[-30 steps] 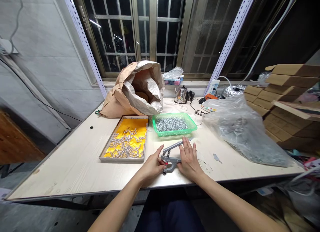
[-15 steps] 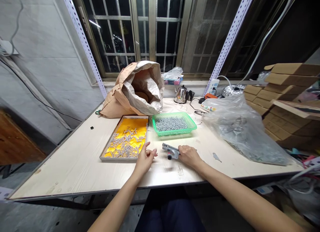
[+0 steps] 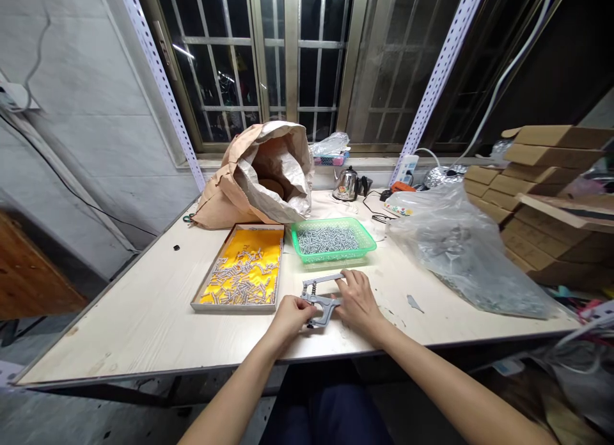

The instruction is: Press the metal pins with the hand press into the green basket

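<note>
A grey metal hand press tool stands on the pale table near its front edge. My right hand wraps round the tool's handles from the right. My left hand is pinched at the tool's jaw on the left side; what its fingertips hold is too small to make out. Just left of my hands lies a shallow cardboard tray with a yellow lining and several small metal parts. A green plastic basket full of small metal parts sits behind the tool.
A torn brown paper sack lies at the back. A clear plastic bag of metal parts fills the right side, with stacked cardboard boxes beyond it. A kettle and cables sit by the window sill.
The tool has been stood upright again, closer to me. My left hand came back from beside the tray to the tool's jaw, and my right hand took the handles.
</note>
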Motion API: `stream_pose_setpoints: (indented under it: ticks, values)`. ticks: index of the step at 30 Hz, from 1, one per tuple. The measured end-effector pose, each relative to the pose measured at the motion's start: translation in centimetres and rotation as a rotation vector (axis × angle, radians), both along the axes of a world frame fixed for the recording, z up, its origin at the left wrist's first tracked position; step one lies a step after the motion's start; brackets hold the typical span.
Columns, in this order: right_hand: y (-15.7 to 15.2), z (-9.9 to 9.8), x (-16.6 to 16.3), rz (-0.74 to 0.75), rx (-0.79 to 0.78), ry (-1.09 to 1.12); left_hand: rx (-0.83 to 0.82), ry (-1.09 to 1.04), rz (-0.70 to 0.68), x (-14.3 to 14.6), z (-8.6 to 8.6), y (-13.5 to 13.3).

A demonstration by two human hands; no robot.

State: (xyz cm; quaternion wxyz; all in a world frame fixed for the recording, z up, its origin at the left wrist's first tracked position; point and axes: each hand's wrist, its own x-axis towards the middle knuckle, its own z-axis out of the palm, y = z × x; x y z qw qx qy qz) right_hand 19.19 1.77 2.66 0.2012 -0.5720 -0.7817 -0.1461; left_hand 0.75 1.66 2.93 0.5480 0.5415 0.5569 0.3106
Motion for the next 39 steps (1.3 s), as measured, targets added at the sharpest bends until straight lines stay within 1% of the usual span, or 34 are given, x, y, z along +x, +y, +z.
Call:
stream_pose_setpoints:
  ticks: [3,5,7,9,11,14,15,17,19,20,21,23,24,26,29,32,34,35,37,39]
  values:
    - [-0.4,-0.4,-0.1,-0.047,0.057,0.05,0.035,0.028,-0.072,0.0,0.3,-0.3]
    - [-0.5,-0.5,0.1,-0.077,0.062,0.061,0.096,0.04,-0.082,-0.1,0.1,-0.4]
    - [-0.7,-0.7,0.5,-0.105,0.048,0.058,0.16,0.034,-0.022,-0.3,0.0,-0.3]
    - [-0.8,-1.0,1.2,-0.134,0.028,0.051,0.208,0.0,0.079,-0.2,0.2,0.5]
    - [-0.9,-1.4,2.0,-0.153,0.008,0.035,0.279,-0.047,0.158,0.3,1.2,2.2]
    - [-1.1,-2.1,2.7,-0.163,-0.006,0.008,0.453,-0.109,0.197,1.4,3.8,6.1]
    - [-1.2,-2.3,2.8,-0.164,-0.007,0.001,0.513,-0.097,0.21,1.5,4.7,7.5]
    - [-1.3,-2.6,2.8,-0.171,-0.007,-0.005,0.625,0.028,0.224,0.7,6.1,9.9]
    - [-1.4,-2.7,2.6,-0.177,-0.005,-0.002,0.686,0.249,0.229,-1.4,6.6,11.6]
    - [-1.5,-2.8,2.5,-0.179,-0.003,0.003,0.669,0.388,0.23,-2.8,6.5,12.1]
    - [-1.5,-2.9,2.4,-0.18,0.001,0.011,0.616,0.529,0.236,-4.3,6.2,12.6]
    - [-1.4,-3.0,2.3,-0.179,0.014,0.025,0.453,0.76,0.247,-7.1,5.4,13.3]
    - [-1.4,-3.1,2.3,-0.177,0.019,0.03,0.378,0.834,0.248,-8.1,4.9,13.7]
    - [-1.4,-3.3,2.3,-0.17,0.028,0.03,0.29,0.896,0.249,-9.1,4.1,14.5]
    - [-1.4,-3.4,2.5,-0.162,0.046,0.022,0.242,0.902,0.249,-8.9,3.6,15.5]
    - [-1.6,-3.2,2.4,-0.168,0.05,0.011,0.268,0.867,0.24,-8.1,3.8,15.3]
    - [-1.6,-2.8,2.2,-0.174,0.028,0.005,0.32,0.827,0.226,-7.6,3.9,13.9]
    - [-1.6,-2.7,2.1,-0.177,0.014,0.003,0.341,0.756,0.212,-7.2,3.7,12.8]
    - [-1.6,-2.3,1.9,-0.179,-0.014,0.004,0.324,0.486,0.164,-6.3,3.0,10.0]
    - [-1.4,-2.1,1.7,-0.173,-0.037,0.004,0.212,0.128,0.096,-5.0,1.9,6.9]
